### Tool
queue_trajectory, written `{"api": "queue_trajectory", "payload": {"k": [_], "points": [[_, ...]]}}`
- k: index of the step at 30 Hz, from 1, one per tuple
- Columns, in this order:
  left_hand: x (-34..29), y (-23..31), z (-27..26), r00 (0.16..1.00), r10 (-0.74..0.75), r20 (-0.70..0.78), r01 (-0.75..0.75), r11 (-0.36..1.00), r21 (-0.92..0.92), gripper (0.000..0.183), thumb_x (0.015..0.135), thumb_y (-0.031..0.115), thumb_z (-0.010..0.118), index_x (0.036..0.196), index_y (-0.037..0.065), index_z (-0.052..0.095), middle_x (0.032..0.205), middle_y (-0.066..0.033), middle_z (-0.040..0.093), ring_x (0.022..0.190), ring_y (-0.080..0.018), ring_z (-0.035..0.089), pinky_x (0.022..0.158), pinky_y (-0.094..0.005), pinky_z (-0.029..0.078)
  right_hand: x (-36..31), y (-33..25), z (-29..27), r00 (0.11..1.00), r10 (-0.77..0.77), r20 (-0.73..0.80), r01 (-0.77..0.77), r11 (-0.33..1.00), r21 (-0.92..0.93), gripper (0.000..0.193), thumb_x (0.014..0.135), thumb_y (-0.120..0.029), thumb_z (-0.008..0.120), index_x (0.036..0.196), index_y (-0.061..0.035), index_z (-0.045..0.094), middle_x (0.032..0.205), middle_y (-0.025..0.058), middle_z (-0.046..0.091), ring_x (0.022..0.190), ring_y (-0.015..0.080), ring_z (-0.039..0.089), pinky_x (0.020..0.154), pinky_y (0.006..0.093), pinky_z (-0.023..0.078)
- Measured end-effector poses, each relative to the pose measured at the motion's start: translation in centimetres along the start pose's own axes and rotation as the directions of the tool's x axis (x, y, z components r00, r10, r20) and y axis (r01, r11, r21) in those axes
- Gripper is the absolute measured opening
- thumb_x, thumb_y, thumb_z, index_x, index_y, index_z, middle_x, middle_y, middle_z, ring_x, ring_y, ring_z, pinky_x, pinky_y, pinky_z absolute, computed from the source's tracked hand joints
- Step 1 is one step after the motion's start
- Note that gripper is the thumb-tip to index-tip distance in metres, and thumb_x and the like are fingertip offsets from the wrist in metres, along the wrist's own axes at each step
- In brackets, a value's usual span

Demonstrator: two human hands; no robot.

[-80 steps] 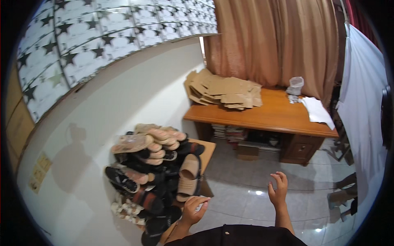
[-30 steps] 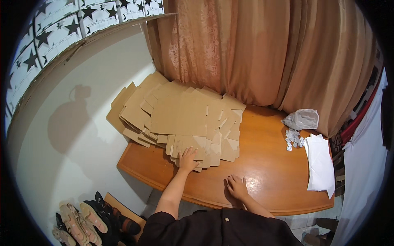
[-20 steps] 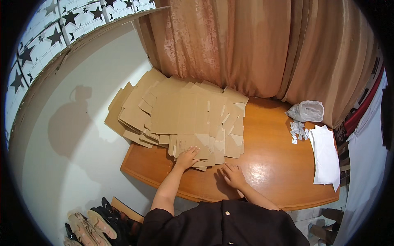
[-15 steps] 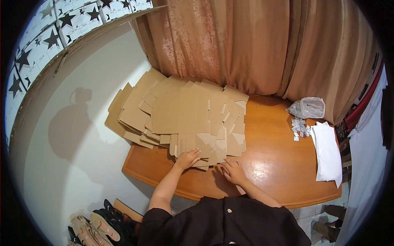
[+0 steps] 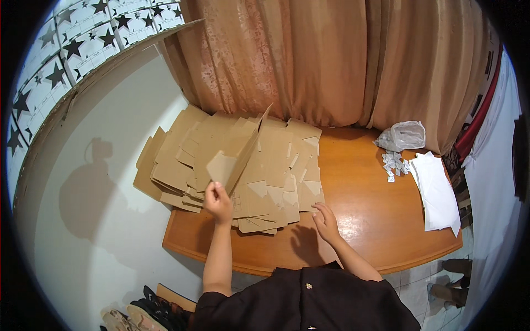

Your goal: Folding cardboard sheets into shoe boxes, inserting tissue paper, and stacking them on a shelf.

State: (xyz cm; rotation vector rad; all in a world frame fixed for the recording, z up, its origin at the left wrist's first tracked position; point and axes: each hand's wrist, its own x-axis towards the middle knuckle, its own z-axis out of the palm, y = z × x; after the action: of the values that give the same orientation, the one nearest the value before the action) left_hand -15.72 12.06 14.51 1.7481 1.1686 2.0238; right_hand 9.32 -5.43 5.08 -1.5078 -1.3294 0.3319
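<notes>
A flat cardboard box blank (image 5: 246, 153) is lifted on edge above the pile, tilted, with my left hand (image 5: 219, 203) closed on its near end. Beneath it lies a spread-out stack of brown die-cut cardboard blanks (image 5: 270, 160) with slots and flaps, covering the left part of the table. My right hand (image 5: 327, 222) hovers just off the stack's near right corner, fingers apart and holding nothing. Its shadow falls on the wood beside it.
On the right of the wooden table (image 5: 364, 190) are a clear plastic bag (image 5: 406, 135), several small grey-white packets (image 5: 393, 163) and white sheets (image 5: 434, 190). Brown curtains (image 5: 320, 60) hang behind. Shoes (image 5: 146, 311) sit at lower left; another person's feet (image 5: 444, 292) show at lower right.
My left hand has gripped a blank from the pile and raised it on edge, moving left. My right hand has drawn slightly right, away from the stack. The view has shifted a little.
</notes>
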Motion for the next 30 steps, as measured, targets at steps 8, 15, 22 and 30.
{"api": "queue_trajectory", "payload": {"k": [8,15,22,30], "points": [[1.6,6.0,-1.0,0.982,-0.147,-0.123,0.096,0.932,-0.35,0.017,0.094,0.013,0.05,0.085,-0.001,0.052,0.073,0.0014,0.049,0.066,-0.006,0.042,0.059,-0.0205,0.035,0.1,0.2,-4.2,0.9,0.404,-0.164,-0.304,0.85,0.429,0.034,0.092,-0.019,0.046,0.122,-0.0008,0.049,0.118,0.013,0.054,0.11,0.0211,0.049,0.097,0.0321,0.037],[-0.4,5.9,0.9,0.893,-0.38,0.241,0.439,0.617,-0.653,0.011,0.091,0.008,0.052,0.083,0.0,0.054,0.072,0.0008,0.053,0.066,-0.006,0.047,0.062,-0.0207,0.041,-2.1,-0.9,-12.6,0.786,0.3,-0.54,-0.196,0.95,0.241,0.05,0.092,-0.025,0.045,0.135,-0.0017,0.035,0.133,0.0167,0.041,0.125,0.0259,0.037,0.105,0.0371,0.026],[-5.0,7.2,4.2,0.755,-0.356,0.55,0.654,0.468,-0.595,0.009,0.088,0.007,0.055,0.083,0.0,0.056,0.072,-0.0003,0.055,0.064,-0.0057,0.048,0.061,-0.0194,0.041,-4.2,0.8,-18.0,0.792,0.387,-0.473,-0.203,0.897,0.394,0.052,0.095,-0.035,0.037,0.135,-0.0019,0.034,0.136,0.0106,0.038,0.131,0.0203,0.028,0.109,0.0361,0.017],[-9.4,12.7,8.4,0.711,-0.274,0.648,0.688,0.46,-0.561,0.011,0.089,0.011,0.055,0.083,0.002,0.051,0.076,-0.0011,0.056,0.068,-0.0063,0.049,0.066,-0.0203,0.04,-5.8,4.4,-24.1,0.731,0.583,-0.356,-0.14,0.638,0.757,0.063,0.09,-0.056,0.033,0.139,-0.0162,0.029,0.142,0.0012,0.028,0.132,0.0189,0.023,0.105,0.0482,0.019]]}}
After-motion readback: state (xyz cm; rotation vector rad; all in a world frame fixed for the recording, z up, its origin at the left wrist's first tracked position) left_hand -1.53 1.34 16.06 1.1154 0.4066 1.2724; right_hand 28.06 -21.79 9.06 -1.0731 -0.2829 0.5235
